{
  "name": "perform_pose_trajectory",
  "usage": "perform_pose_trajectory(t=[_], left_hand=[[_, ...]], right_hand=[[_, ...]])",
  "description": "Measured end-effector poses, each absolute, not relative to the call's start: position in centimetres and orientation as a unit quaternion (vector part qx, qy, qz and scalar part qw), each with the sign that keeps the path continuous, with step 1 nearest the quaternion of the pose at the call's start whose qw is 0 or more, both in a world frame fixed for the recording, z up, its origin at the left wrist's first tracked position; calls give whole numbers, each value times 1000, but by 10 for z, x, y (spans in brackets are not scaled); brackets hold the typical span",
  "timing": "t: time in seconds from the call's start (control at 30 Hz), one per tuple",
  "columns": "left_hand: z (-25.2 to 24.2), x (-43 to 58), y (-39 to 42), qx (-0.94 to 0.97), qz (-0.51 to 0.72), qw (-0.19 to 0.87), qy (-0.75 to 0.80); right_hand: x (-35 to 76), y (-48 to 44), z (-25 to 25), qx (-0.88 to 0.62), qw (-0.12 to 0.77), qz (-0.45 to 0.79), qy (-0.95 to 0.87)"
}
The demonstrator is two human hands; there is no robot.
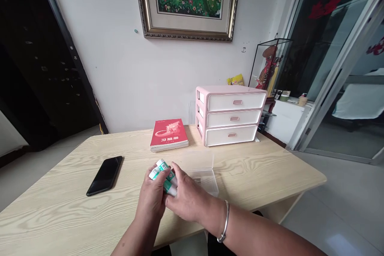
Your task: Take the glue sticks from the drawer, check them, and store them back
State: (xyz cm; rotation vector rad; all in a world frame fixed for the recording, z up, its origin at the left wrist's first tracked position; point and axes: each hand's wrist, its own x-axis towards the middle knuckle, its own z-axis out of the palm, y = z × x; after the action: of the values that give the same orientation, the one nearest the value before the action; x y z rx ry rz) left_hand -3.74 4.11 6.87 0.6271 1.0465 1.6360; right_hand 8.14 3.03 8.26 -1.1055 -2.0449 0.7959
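Both hands meet over the middle of the wooden table (pixel 60 216). My left hand (pixel 153 200) and my right hand (pixel 187 198) together clasp several small white tubes with green labels (pixel 163 170), whose white caps stick out above the fingers. A silver bangle is on my right wrist. Just right of the hands lies a clear plastic box with its lid open (pixel 202 170).
A black phone (pixel 105 175) lies face down to the left. Behind the hands is a red book (pixel 169 134), and next to it a pink three-drawer organiser (pixel 231 115) with all drawers closed. A framed picture hangs on the wall; a glass door stands at right.
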Motion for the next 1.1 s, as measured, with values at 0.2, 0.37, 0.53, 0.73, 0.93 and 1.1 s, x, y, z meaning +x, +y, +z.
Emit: perform_pose_trajectory(t=[0.2,0.37,0.53,0.73,0.93,1.1], left_hand=[[60,-78,81,447,565,265,641],[49,-91,121,631,311,10,711],[36,-84,147,719,167,-54,673],[37,-77,157,754,143,-42,639],[36,-77,167,770,155,-8,619],[30,-73,173,785,185,28,591]], right_hand=[[124,27,53,-453,346,163,-805],[164,31,29,-484,232,21,-844],[208,37,27,-512,172,-7,-841],[287,56,44,-540,172,0,-824],[344,75,39,-548,209,-46,-809],[301,65,44,-526,338,-121,-771]])
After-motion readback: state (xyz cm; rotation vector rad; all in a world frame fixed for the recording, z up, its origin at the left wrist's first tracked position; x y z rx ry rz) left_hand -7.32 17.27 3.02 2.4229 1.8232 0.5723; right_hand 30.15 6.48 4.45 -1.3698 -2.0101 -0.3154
